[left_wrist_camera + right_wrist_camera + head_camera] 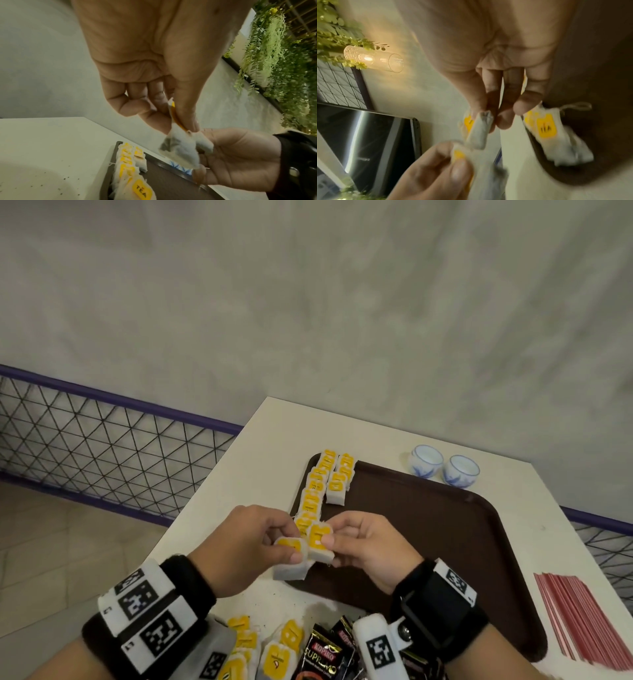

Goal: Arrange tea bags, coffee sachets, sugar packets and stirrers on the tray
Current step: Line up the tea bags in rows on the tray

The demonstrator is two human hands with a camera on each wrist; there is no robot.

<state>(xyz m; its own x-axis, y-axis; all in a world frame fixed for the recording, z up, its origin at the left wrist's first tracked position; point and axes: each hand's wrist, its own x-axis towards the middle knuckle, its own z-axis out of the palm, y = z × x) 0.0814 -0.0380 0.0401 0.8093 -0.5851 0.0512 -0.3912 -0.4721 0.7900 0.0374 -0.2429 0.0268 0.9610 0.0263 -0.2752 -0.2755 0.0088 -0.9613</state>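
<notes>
A dark brown tray (pixel 428 539) lies on the white table, with two rows of yellow-tagged tea bags (pixel 317 487) along its left edge. Just above the tray's near left corner, my left hand (pixel 263 542) pinches a tea bag (pixel 291 566) by its yellow tag. Close beside it, my right hand (pixel 356 542) pinches a second tea bag (pixel 320 544). The left wrist view has the left hand's bag (pixel 180 147) hanging from thumb and fingers. In the right wrist view the right hand's bag (pixel 479 134) sits between the fingertips.
Loose tea bags (pixel 274 652) and black coffee sachets (pixel 318 655) are piled at the table's near edge. A fan of red stirrers (pixel 582 618) lies right of the tray. Two small blue-and-white cups (pixel 443 465) stand behind it. A wire mesh fence (pixel 102 453) runs to the left.
</notes>
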